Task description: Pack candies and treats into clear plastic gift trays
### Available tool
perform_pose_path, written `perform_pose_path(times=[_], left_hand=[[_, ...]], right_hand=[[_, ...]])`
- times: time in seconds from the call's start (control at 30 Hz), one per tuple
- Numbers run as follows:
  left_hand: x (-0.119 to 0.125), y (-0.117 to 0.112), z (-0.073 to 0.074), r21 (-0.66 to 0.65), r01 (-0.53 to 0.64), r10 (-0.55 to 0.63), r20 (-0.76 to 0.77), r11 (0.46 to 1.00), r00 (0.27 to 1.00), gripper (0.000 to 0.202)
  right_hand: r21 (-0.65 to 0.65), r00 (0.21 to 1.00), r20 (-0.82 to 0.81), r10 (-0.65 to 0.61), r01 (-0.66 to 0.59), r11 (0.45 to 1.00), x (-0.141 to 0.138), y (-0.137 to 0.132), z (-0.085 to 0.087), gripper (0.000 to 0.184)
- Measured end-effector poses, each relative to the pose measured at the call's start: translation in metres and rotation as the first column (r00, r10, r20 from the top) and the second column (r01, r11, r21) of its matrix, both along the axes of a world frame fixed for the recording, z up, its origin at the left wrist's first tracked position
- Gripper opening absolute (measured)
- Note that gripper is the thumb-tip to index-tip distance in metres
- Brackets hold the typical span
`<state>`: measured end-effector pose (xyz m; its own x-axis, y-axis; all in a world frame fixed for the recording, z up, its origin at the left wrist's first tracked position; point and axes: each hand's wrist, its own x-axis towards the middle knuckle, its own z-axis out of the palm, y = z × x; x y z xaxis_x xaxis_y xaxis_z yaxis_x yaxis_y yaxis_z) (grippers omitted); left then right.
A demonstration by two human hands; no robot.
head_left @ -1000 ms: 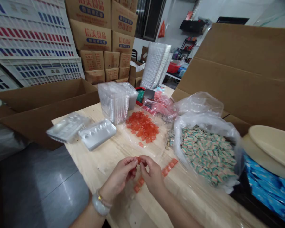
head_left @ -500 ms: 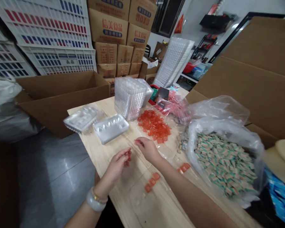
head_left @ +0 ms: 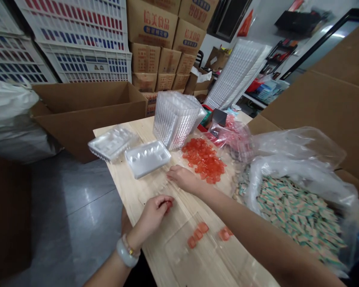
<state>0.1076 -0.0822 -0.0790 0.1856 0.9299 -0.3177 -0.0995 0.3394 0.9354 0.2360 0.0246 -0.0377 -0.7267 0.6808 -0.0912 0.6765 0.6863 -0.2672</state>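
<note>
Right hand (head_left: 183,179) has slid forward, fingers together and flat on the tabletop (head_left: 128,148), just beside the orange-red jelly cubes (head_left: 203,160); left hand (head_left: 156,212) curls shut around a red jelly piece (head_left: 168,206).

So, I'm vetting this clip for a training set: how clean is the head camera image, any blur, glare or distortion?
In the head view, wide-angle distortion bows the stacked plastic crates, glare streaks the grey floor, and the right forearm and clear plastic bag look slightly soft.
</note>
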Motion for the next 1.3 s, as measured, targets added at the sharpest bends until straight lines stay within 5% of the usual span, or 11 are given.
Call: perform_pose_path(times=[0.13,0.27,0.37,0.5,0.6,0.7,0.8,0.9,1.17,1.3], left_hand=[[-0.001,0.0,0.012,-0.059,-0.078,0.081,0.057,0.995,0.995,0.017],[0.001,-0.001,0.03,-0.149,-0.068,0.084,0.104,0.986,0.991,0.025],[0.005,-0.002,0.037,-0.157,-0.045,0.064,0.123,0.987,0.99,0.031],[0.005,-0.002,0.042,-0.088,0.073,-0.069,0.051,0.993,0.996,0.036],[-0.006,-0.002,0.042,0.204,0.097,-0.026,-0.325,0.974,0.945,0.025],[-0.015,-0.004,0.034,0.455,0.207,0.207,-0.704,0.866,0.68,0.024],[-0.017,-0.007,0.022,0.428,0.357,0.235,-0.849,0.83,0.473,0.023],[-0.015,-0.008,0.015,0.431,0.386,0.25,-0.865,0.816,0.436,0.023],[-0.021,-0.012,0.007,0.486,0.397,0.284,-0.837,0.778,0.469,0.027],[-0.013,-0.001,0.02,0.605,0.367,0.363,-0.755,0.707,0.546,0.029]], right_hand=[[0.0,1.0,0.001,-0.012,0.012,1.0,0.006,-0.008,0.002,0.019],[0.038,0.94,-0.229,-0.252,0.268,0.963,0.016,-0.047,0.004,0.028],[-0.222,0.758,-0.539,-0.368,0.293,0.93,0.018,-0.078,0.009,0.023],[-0.511,0.588,-0.611,-0.531,0.22,0.831,0.016,-0.093,0.014,0.017],[-0.357,0.663,-0.601,-0.446,0.277,0.892,0.018,-0.08,0.013,0.017],[0.015,0.894,-0.398,-0.208,0.233,0.972,0.018,-0.056,0.01,0.017],[0.186,0.998,-0.06,0.029,-0.017,0.982,0.015,-0.037,0.008,0.015],[0.201,0.989,0.067,0.133,-0.144,0.969,0.014,-0.029,0.005,0.015],[0.243,0.994,-0.065,-0.087,0.101,0.965,0.03,-0.049,-0.003,0.024],[0.209,0.818,-0.247,-0.519,0.568,0.796,0.073,-0.062,-0.004,0.024]])
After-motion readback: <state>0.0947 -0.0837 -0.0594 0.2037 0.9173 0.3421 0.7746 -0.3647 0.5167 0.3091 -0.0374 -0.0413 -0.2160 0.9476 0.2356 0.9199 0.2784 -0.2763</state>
